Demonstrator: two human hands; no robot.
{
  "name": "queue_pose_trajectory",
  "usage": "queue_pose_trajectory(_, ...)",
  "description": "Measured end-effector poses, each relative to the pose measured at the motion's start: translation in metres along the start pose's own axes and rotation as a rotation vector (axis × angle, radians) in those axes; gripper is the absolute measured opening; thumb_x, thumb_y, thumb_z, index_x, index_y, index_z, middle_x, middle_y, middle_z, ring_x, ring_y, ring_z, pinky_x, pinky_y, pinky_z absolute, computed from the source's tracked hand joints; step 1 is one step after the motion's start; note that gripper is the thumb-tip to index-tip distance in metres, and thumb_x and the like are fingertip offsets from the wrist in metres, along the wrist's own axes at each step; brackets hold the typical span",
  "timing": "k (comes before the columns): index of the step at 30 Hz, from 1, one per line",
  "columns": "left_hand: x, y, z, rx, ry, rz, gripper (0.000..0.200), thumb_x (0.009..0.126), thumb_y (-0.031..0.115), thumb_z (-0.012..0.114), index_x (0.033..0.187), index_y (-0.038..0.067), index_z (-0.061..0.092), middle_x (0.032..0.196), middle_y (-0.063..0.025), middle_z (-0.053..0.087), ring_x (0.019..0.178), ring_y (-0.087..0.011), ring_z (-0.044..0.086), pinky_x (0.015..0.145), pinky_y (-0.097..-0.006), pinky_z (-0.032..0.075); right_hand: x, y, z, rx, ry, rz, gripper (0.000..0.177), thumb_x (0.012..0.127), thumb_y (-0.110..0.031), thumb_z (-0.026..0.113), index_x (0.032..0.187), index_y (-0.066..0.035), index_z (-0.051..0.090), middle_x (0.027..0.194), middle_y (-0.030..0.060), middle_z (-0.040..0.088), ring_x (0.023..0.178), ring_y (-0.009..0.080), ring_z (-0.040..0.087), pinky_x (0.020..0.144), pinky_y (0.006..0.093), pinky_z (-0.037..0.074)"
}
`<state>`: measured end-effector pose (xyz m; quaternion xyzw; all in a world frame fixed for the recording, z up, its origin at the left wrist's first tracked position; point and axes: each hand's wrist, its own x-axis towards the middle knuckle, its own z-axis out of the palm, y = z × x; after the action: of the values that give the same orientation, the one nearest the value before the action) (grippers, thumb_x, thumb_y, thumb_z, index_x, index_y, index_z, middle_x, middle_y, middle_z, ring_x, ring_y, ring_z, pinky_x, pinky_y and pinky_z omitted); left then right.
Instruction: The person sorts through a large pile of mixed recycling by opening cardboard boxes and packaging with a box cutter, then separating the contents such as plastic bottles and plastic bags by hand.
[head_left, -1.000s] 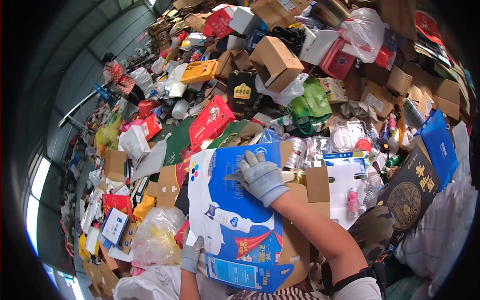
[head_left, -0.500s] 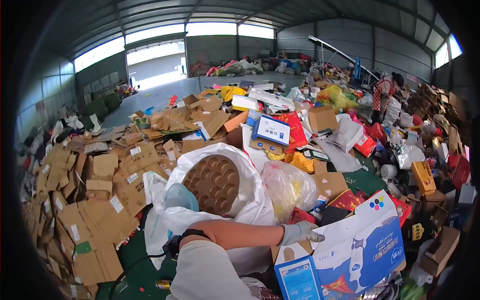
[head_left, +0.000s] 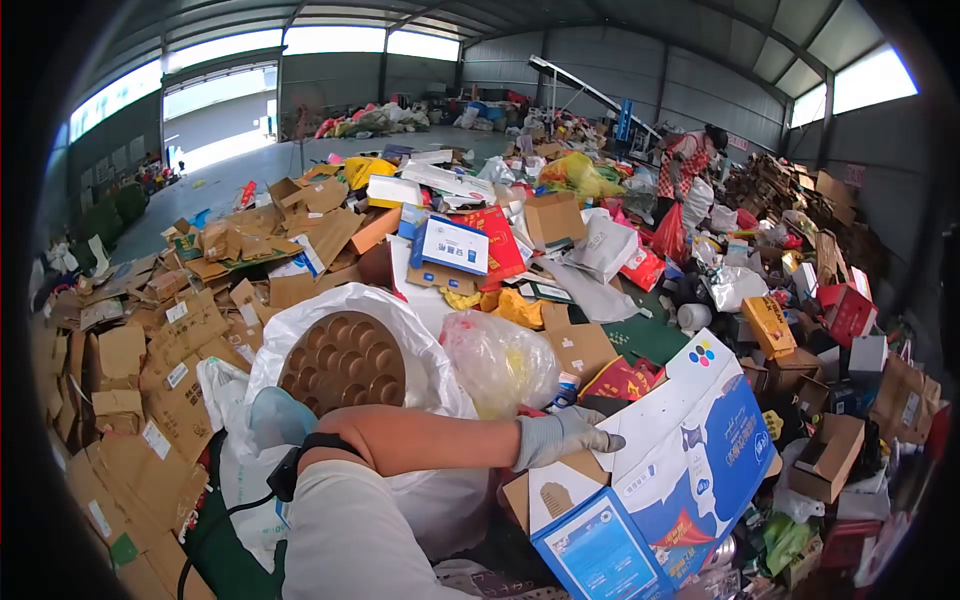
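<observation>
My left hand (head_left: 570,437), in a light grey work glove, grips the top edge of a blue and white printed carton (head_left: 690,450). Its thumb shows at the carton's white panel, while the other fingers are partly hidden. The carton is tilted, with a bare brown flap at its near left corner. My left forearm stretches across a white woven sack (head_left: 432,365) that holds a round brown tray with cup-shaped hollows (head_left: 345,362). Beyond the hand lies a clear plastic bag (head_left: 500,360). No part of my right hand shows.
Flattened cardboard (head_left: 180,350) is heaped to the left. Mixed boxes, bags and packaging spread ahead and right, including a yellow-orange box (head_left: 768,326). Farther back, a person in a red checked garment (head_left: 685,165) stands among the waste near a sloping conveyor (head_left: 590,90).
The camera view has swung to the right, so the surroundings appear farther left. My left hand stays on the carton, whose tilt looks slightly different.
</observation>
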<state>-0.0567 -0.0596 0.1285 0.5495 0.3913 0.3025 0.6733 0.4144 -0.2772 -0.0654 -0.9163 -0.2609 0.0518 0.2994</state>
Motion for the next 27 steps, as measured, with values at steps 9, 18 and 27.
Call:
queue_pose_trajectory(9, 0.055, 0.105, -0.132, -0.377, 0.174, 0.045, 0.053, 0.089, 0.040, 0.050, 0.122, -0.002, 0.048, 0.110, -0.0202, 0.059, 0.097, -0.0318, 0.061, 0.085, -0.0479, 0.049, 0.034, 0.146, 0.016, 0.722, 0.032, 0.286, 0.008, 0.079, -0.011, 0.061, 0.084, -0.005, 0.061, 0.073, 0.0011, 0.057, 0.050, 0.0119, 0.051, 0.041, 0.0260, 0.045)
queue_pose_trajectory(18, 0.181, 0.114, -0.077, -0.490, 0.333, 0.287, 0.058, 0.091, 0.048, 0.039, 0.129, 0.004, 0.045, 0.134, -0.0132, 0.046, 0.121, -0.0290, 0.046, 0.104, -0.0484, 0.034, -0.015, 0.092, -0.073, 0.896, 0.088, 0.476, 0.020, 0.081, -0.022, 0.063, 0.096, -0.008, 0.063, 0.084, 0.0012, 0.063, 0.064, 0.0121, 0.062, 0.044, 0.0219, 0.037)
queue_pose_trajectory(27, 0.199, -0.275, 0.299, 0.674, -1.011, -0.539, 0.056, 0.088, 0.057, 0.043, 0.130, 0.019, 0.044, 0.128, -0.0101, 0.048, 0.121, -0.0212, 0.042, 0.097, -0.0413, 0.035, -0.020, 0.081, -0.051, 0.786, -0.160, 0.269, 0.023, 0.083, -0.021, 0.060, 0.098, -0.004, 0.063, 0.083, 0.0033, 0.062, 0.065, 0.0089, 0.058, 0.054, 0.0225, 0.045)
